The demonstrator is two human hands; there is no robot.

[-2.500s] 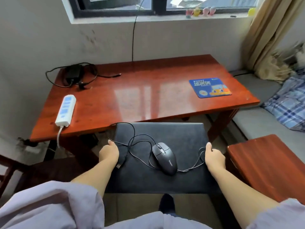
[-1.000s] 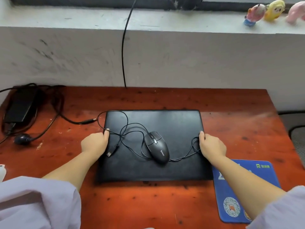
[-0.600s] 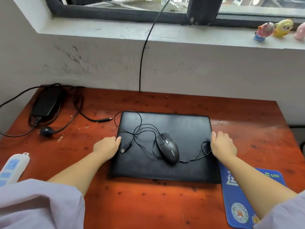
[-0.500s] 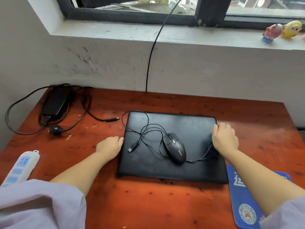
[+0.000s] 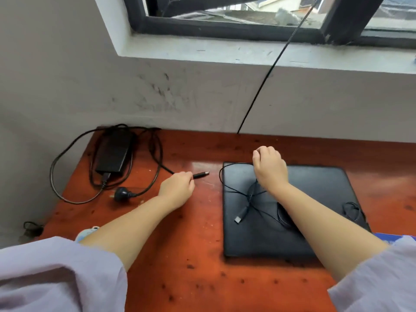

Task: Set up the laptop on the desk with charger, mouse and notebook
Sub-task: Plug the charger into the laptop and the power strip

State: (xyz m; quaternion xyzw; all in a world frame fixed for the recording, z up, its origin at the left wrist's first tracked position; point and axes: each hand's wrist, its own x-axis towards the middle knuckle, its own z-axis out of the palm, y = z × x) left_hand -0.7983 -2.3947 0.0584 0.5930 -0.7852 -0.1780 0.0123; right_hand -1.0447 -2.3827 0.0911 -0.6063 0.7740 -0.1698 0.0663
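— Where is the charger plug?

— The left hand (image 5: 177, 186) has it. The fingers are pinched on the cord right behind the metal charger plug (image 5: 201, 175), and the tip sticks out to the right — pointing at the laptop (image 5: 304, 212).

— Is the laptop close?

— Yes, just beside it. The laptop lies flat and shut on the desk (image 5: 180, 255), and its left edge faces the plug. The plug lies longways, left to right, so I think it only has to slide right to reach that side.

— And the other hand?

— The right hand (image 5: 270, 170) is curled over the laptop's back left corner. It sits over the mouse cable (image 5: 229, 190), but I cannot tell if it grips anything.

— Which hand is nearer the plug?

— The left one. The charger brick (image 5: 113, 154) lies behind it, near the wall.
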